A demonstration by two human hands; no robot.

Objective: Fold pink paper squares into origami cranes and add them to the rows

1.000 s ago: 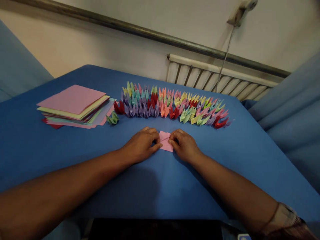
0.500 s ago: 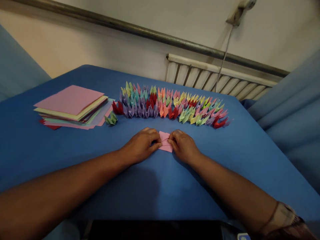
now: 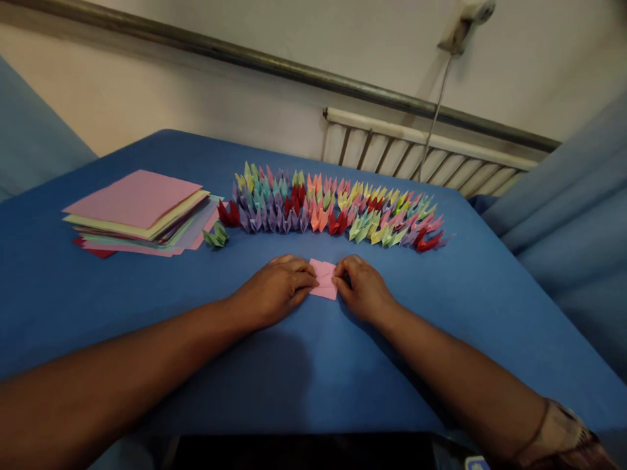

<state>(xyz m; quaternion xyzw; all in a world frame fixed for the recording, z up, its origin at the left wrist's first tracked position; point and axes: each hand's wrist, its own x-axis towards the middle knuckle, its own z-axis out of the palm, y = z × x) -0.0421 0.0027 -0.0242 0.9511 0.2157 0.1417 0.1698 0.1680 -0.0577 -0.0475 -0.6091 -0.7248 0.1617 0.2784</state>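
A small folded piece of pink paper (image 3: 324, 279) lies on the blue table between my hands, with crease lines and flaps across its face. My left hand (image 3: 281, 287) rests at its left side, fingers pressed together on that edge. At the right edge, my right hand (image 3: 361, 285) pinches the paper between thumb and curled fingers. Just beyond stand rows of folded paper cranes (image 3: 321, 219) in many colours. A single green crane (image 3: 216, 235) sits apart at their left end.
A stack of coloured paper sheets (image 3: 134, 199), pink on top, lies on the left of the blue-covered table (image 3: 196, 385). Behind the table are a white radiator (image 3: 382, 147) and a pipe (image 3: 245, 60) along the wall. A blue curtain (image 3: 573, 215) hangs at the right.
My left fingers have closed down onto the paper's left part. My right fingers have shifted slightly outward to its right edge, showing more of the pink surface.
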